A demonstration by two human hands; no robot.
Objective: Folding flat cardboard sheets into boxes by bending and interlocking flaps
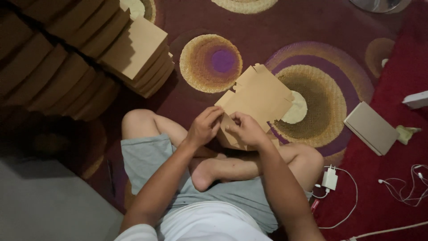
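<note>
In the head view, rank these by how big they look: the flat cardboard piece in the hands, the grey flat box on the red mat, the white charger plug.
Largest to smallest as they look:
1. Flat cardboard piece, held by left hand and right hand, nearer the camera, so its lead is unsure.
2. Grey flat box.
3. White charger plug.

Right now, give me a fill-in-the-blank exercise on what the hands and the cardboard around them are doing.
1. Both the left hand and the right hand grip one flat brown ____ cut-out.
2. The person sits cross-legged on a carpet patterned with ____.
3. The tall stacks of folded boxes stand on the person's ____ side.
4. The white charger lies beside the person's ____ knee.

Missing words: cardboard; circles; left; right
</note>
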